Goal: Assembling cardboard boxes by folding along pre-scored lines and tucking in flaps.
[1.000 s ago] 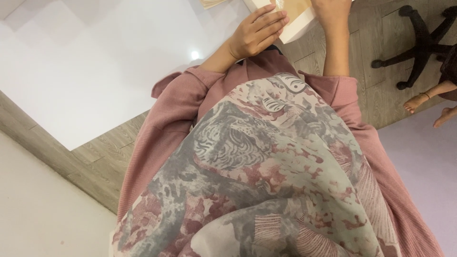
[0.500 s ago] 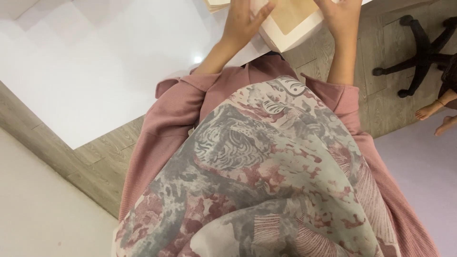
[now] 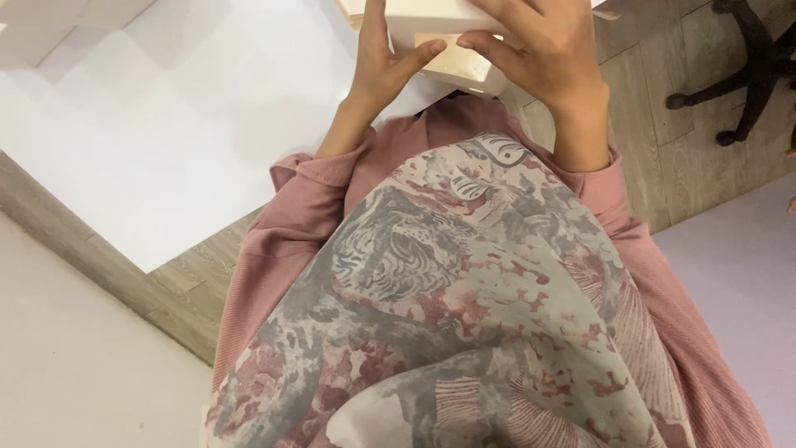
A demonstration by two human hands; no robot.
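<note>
Both hands hold a pale cardboard box at the far edge of the view, above the near edge of the white counter. The left hand grips the box's left side, thumb laid across the tan front panel. The right hand closes over the top and right side, fingers spread and curled down the front. Compared with the frames a second earlier, the box is drawn nearer to the body and fills more of the top edge, and the right hand has shifted from the far side onto the top. The box is now fully supported by both hands; whether it rests on the counter cannot be told, as its base is hidden. A patterned scarf over a pink sleeve fills the near view. An office chair base stands far right on the wood floor.
</note>
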